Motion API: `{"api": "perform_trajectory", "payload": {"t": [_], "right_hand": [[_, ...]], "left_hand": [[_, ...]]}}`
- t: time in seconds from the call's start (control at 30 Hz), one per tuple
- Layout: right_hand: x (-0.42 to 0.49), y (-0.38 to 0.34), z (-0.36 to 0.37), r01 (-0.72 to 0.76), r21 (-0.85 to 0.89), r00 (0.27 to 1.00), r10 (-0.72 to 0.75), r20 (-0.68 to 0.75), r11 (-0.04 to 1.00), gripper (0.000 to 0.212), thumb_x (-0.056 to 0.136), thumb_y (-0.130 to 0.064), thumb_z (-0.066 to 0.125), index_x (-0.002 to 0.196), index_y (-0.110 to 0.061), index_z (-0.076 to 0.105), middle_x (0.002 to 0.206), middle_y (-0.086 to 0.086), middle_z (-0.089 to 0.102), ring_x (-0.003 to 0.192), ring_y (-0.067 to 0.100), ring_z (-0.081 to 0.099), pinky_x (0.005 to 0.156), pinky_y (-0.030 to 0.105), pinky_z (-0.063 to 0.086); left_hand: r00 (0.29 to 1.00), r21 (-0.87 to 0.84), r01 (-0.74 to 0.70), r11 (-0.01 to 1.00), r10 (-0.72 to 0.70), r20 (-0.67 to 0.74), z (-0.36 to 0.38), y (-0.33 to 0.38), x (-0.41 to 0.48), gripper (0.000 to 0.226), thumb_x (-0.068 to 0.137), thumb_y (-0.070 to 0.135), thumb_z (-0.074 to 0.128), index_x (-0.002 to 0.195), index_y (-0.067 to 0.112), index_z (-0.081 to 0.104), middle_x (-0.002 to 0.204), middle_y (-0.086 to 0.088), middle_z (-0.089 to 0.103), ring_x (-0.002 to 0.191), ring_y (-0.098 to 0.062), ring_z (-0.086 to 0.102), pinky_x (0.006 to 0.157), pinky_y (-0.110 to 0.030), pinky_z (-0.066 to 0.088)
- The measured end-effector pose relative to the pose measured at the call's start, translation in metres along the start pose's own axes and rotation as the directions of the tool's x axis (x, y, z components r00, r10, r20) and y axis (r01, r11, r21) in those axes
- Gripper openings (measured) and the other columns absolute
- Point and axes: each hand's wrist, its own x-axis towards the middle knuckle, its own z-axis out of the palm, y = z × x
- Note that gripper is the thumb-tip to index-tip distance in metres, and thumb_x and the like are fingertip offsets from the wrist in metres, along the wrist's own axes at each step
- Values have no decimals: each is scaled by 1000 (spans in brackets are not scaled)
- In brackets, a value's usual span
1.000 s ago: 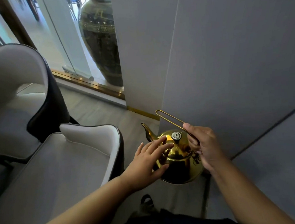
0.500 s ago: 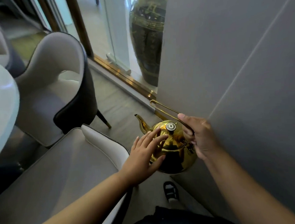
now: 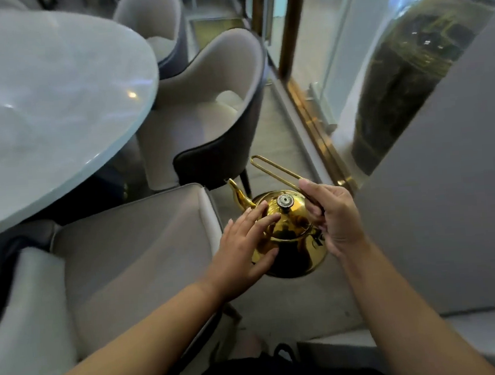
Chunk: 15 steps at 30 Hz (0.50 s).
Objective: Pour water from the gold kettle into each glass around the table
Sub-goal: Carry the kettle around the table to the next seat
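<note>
Gold kettle (image 3: 285,237) carried in mid-air beside a grey chair (image 3: 121,256), near the round table (image 3: 41,100); no glasses in head view. Right hand (image 3: 336,217) pinches the thin wire handle (image 3: 271,170); left hand (image 3: 245,246), fingers spread, steadies the body w/ flat palm. Polished metal looks slippery, prob. heavy if full; grip handle, support the side.

Right hand (image 3: 333,217) in grip; left hand (image 3: 245,246) flat
</note>
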Motion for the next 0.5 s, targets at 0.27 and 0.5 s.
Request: {"api": "perform_trajectory", "payload": {"t": [0.27,0.5], "right_hand": [[72,-1,35,-48,33,991,43,126,998,50,91,-19,57,44,-13,40,35,-6,36,33,6,30,39,13,32],[118,-13,76,-65,14,968,59,242,998,51,91,-18,55,42,-16,41,35,-8,36,32,5,29,38,13,28]], "left_hand": [[982,100,185,978,-180,-58,-35,-20,31,57,91,41,50,141,40,22,156,9,14,144,-15,8,117,-43,2],[964,157,254,954,-235,-126,-71,-42,44,59,93,37,50,143,37,20,157,10,8,144,-13,3,112,-32,-10]]}}
